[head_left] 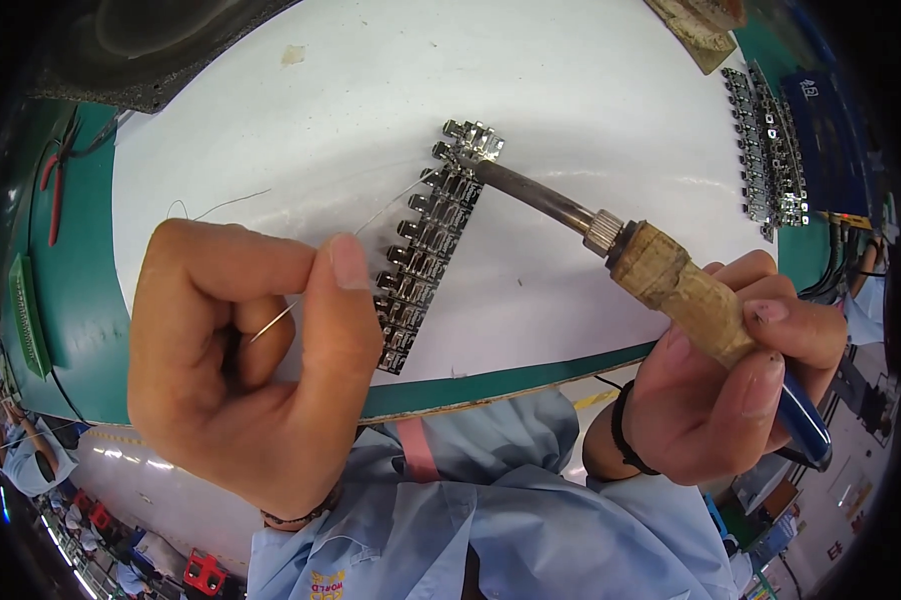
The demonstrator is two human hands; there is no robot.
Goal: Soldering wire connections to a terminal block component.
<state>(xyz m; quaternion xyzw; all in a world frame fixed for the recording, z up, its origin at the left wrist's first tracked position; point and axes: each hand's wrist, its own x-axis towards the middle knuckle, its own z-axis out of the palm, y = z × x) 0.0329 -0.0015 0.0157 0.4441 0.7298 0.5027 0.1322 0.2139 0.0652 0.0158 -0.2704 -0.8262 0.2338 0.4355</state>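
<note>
In my right hand (746, 365) is a soldering iron (661, 270) with a tape-wrapped handle, gripped between thumb and fingers. Its tip touches, or nearly touches, the upper part of a strip of small shiny metal-cased parts (421, 235) lying slantwise on the white sheet. My left hand (261, 350) pinches a thin solder wire (386, 212) between thumb and forefinger. One end of the wire reaches the strip close to the iron's tip; a stretch of it shows below the pinch. My left thumb hides a bit of the strip's lower left side.
White paper (591, 130) covers most of the green bench mat (81, 170). Further strips (771, 145) lie at the right beside a dark blue box (831, 140). Red-handled pliers (56, 190) and a green board (29, 315) lie at the left. Other people sit farther off.
</note>
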